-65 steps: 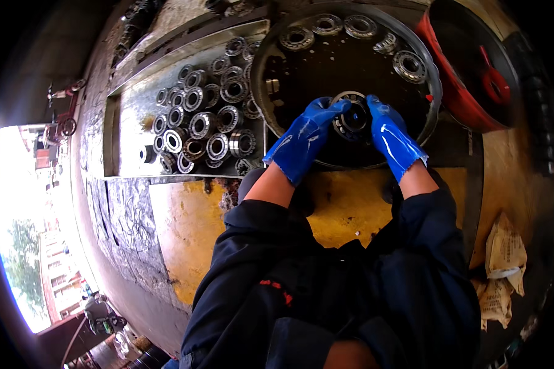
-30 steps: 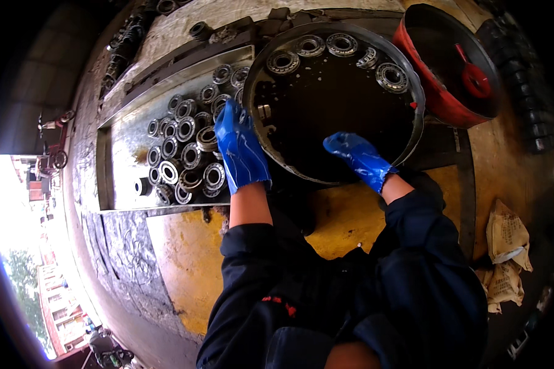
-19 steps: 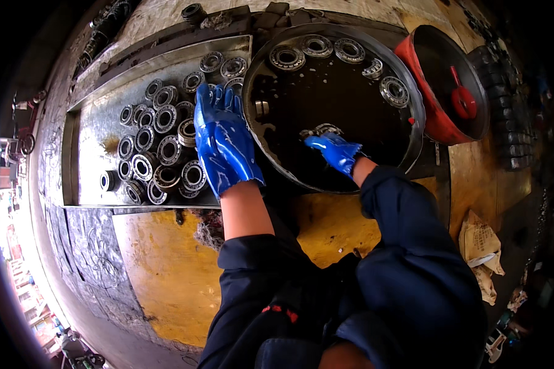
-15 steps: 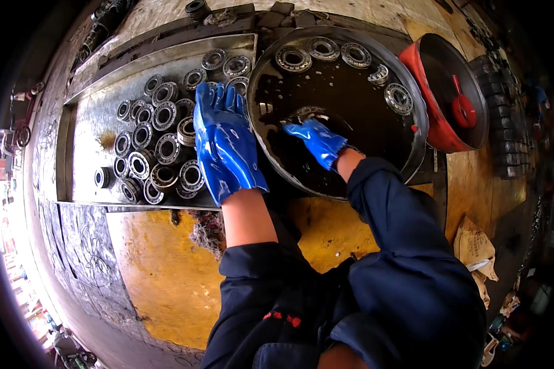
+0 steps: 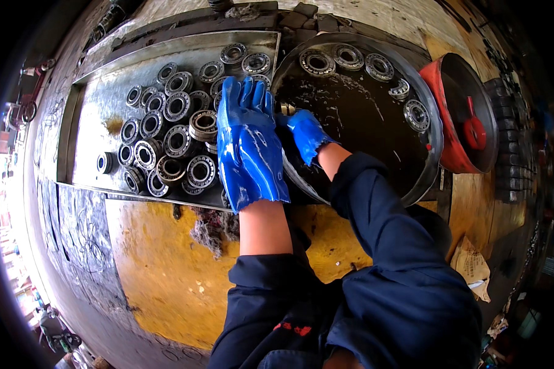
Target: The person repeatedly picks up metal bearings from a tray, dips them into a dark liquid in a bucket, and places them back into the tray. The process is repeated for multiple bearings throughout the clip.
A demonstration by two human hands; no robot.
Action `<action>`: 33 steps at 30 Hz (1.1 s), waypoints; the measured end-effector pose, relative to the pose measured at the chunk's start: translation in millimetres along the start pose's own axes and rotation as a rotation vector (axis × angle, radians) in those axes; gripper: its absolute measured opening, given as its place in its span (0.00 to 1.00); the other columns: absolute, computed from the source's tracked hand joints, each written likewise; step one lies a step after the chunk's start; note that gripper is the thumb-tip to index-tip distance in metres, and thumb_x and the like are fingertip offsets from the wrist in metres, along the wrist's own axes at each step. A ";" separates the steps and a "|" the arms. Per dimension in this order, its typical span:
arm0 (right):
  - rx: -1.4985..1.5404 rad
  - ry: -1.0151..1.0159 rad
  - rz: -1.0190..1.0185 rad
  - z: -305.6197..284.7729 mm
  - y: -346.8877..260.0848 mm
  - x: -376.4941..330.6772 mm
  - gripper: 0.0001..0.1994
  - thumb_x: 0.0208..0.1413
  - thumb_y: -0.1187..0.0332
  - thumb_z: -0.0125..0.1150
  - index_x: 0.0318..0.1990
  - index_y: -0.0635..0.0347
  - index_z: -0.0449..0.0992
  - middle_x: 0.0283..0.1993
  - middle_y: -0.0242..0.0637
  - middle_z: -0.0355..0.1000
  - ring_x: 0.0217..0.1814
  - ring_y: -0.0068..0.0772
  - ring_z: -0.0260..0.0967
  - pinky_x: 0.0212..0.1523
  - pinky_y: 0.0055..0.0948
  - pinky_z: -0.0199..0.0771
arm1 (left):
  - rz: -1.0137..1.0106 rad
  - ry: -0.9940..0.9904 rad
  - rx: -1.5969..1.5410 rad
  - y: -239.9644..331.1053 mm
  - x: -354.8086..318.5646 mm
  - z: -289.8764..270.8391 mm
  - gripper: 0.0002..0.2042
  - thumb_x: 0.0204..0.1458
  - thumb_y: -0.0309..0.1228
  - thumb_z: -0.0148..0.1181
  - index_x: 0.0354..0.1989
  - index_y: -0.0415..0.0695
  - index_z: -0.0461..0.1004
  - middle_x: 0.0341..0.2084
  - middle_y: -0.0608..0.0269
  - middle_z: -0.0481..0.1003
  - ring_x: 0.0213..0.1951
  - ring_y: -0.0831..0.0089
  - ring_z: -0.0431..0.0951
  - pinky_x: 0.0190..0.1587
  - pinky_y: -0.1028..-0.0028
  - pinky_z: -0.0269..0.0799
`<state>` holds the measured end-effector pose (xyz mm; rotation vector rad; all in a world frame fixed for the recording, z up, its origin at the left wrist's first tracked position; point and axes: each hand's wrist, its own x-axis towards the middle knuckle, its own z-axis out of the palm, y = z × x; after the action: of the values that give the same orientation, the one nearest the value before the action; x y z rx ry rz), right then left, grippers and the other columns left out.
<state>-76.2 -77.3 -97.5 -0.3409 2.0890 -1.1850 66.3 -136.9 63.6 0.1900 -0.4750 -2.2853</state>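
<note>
My left hand [image 5: 249,138], in a blue glove, lies flat with fingers stretched out over the right end of a rectangular metal tray [image 5: 95,126]; nothing shows in it. Several steel roller bearings [image 5: 178,138] lie packed in that tray. My right hand [image 5: 305,132], also gloved in blue, is curled at the left rim of a round dark basin [image 5: 434,163] of black liquid. It grips a small bearing [image 5: 284,109], mostly hidden behind my left hand. More bearings [image 5: 349,56] line the basin's far rim.
A red round pan [image 5: 468,123] stands right of the basin. The worn yellow bench top [image 5: 166,264] runs in front of the tray, with a wad of grey lint [image 5: 209,224] on it. Crumpled paper [image 5: 471,267] lies at the right edge.
Both hands left the basin's middle. My left hand swung left over the tray. My right hand travelled left across the basin to its left rim with a bearing.
</note>
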 end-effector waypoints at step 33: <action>-0.714 -0.171 0.070 -203.5 139.4 -126.5 0.33 0.49 0.45 0.69 0.53 0.65 0.79 0.48 0.53 0.80 0.50 0.48 0.77 0.50 0.42 0.72 | -0.255 0.040 -0.133 -34.9 52.9 -18.8 0.31 0.64 0.41 0.58 0.72 0.42 0.57 0.69 0.43 0.61 0.67 0.48 0.66 0.68 0.52 0.63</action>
<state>-109.5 197.8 -88.6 -0.6573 2.2827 -0.3149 11.8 -158.7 33.2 0.2408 -0.2898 -2.5469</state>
